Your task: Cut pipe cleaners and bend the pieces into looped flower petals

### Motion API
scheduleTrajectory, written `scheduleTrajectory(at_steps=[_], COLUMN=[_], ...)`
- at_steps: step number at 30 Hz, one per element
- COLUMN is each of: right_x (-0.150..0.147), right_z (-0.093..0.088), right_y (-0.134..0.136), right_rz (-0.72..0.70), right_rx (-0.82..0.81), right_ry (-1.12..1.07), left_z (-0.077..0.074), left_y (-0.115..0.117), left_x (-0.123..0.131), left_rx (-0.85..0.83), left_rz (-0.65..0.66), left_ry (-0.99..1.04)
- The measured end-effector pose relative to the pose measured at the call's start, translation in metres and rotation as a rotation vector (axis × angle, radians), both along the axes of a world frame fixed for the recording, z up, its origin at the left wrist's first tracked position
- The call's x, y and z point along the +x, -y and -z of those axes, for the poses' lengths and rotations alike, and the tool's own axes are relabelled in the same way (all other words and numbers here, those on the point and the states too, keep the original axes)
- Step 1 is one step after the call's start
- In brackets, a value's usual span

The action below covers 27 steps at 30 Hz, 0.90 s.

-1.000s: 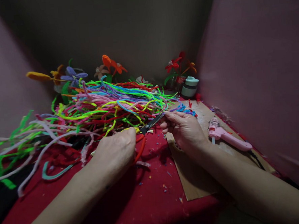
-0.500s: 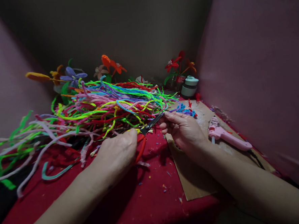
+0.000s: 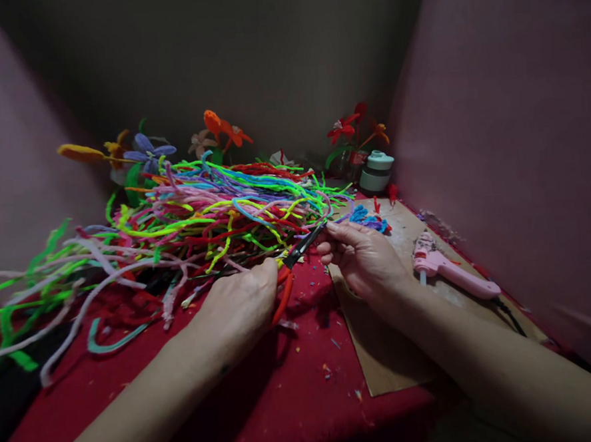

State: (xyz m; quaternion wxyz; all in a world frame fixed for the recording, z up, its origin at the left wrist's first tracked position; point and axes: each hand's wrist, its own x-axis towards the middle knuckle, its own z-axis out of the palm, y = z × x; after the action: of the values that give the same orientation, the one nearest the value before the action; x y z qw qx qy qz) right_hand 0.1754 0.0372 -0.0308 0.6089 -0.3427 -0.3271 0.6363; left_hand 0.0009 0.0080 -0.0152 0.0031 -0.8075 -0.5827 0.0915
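Observation:
A big tangle of coloured pipe cleaners (image 3: pixel 194 207) covers the red cloth (image 3: pixel 286 395) in front of me. My left hand (image 3: pixel 243 301) is closed, knuckles up, at the near edge of the pile, and a red pipe cleaner (image 3: pixel 283 298) comes out from under it. My right hand (image 3: pixel 365 257) is closed on dark scissors (image 3: pixel 301 244); their blades point left and down toward my left hand and nearly touch it. What the left fingers pinch is hidden.
A pink glue gun (image 3: pixel 451 271) lies on a cardboard sheet (image 3: pixel 384 355) at the right. A small grey-and-white jar (image 3: pixel 376 171) and several pipe-cleaner flowers (image 3: pixel 220 129) stand at the back. Pink walls close in on both sides. Small cut scraps litter the cloth.
My left hand has slid slightly right toward the scissor tips. The right hand and scissors have hardly moved.

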Motion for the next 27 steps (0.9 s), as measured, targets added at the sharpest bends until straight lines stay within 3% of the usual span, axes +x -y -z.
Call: scheduleTrajectory(at_steps=[18,27], right_x=[-0.0031,-0.0026], right_z=[0.0028,0.004], right_y=[0.0005,-0.0003], right_rz=[0.008,0.013], right_rx=[0.017,0.02], right_ry=[0.033,0.024], left_z=[0.01,0.0066], left_y=[-0.0001,0.0025], left_x=[-0.0004,0.0047], left_rx=[0.05,0.034], left_rz=[0.047,0.033], left_ry=[0.079,0.068])
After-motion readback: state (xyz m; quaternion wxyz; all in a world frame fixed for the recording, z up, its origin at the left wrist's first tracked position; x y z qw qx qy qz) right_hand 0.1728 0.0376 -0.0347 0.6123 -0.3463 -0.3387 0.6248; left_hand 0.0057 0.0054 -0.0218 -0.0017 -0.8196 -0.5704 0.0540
